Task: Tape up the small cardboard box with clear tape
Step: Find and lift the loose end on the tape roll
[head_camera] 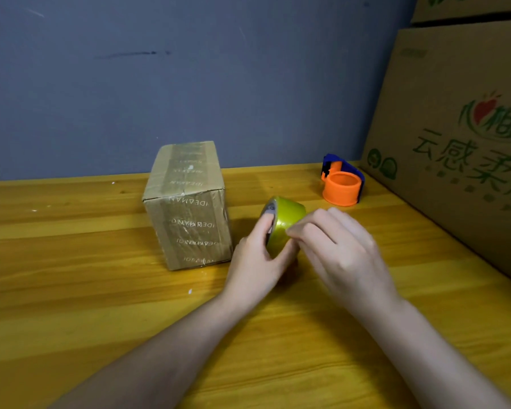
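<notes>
On a yellow-brown wooden table (71, 290) with a plain grey-blue wall (189, 69) behind it, a small cardboard box (188, 205) stands upright towards the back, left of centre, its top and front face glossy with strips of clear tape over faint printed lettering. Along the right edge of the table leans a large carton (455, 143) printed with green characters, and a second carton sits above it in the corner. Near the back right, just in front of that carton, lies an orange and blue tape dispenser (341, 181), well apart from the box.

Just to the right of the box, both hands meet around a roll of tape (286, 224) that looks yellow-green and stands on its edge. The left hand (257, 267) is closed on the roll, thumb pressed along the near rim by the core and fingers curled under it from below. The right hand (340, 249) is bent over the roll's right side, fingertips bunched and touching the outer surface of the tape; whether they pinch a loose end cannot be told. The roll is close to the box but not touching it
</notes>
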Demonstrator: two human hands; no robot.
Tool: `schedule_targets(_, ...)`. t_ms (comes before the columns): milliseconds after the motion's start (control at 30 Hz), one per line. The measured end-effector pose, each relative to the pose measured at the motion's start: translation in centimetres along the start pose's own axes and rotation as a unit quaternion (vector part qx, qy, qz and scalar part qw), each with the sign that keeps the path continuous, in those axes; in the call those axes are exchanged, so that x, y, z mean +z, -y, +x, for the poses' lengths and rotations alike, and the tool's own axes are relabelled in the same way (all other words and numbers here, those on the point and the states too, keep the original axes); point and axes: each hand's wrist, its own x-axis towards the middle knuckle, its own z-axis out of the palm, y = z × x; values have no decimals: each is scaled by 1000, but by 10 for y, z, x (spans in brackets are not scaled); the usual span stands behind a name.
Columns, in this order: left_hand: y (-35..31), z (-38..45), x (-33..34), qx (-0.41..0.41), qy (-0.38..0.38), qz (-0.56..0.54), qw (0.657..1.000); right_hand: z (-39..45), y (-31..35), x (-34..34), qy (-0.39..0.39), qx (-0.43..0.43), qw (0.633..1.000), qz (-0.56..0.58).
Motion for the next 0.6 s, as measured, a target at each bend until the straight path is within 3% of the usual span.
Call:
schedule_targets(67,-1,0,0,0,-2,5,1000,1,1,1,3,19,1000,23)
schedule_targets(233,-3,-1,1,-4,10,13,1000,1,-7,8,-39,174,971,162)
schedule_targets(467,-2,-3,2,7,12,39,999,1,-10,9,-43,169,980,99)
schedule_targets(600,-2,-3,2,14,9,59,998,0,-8,10,-56,210,967,129)
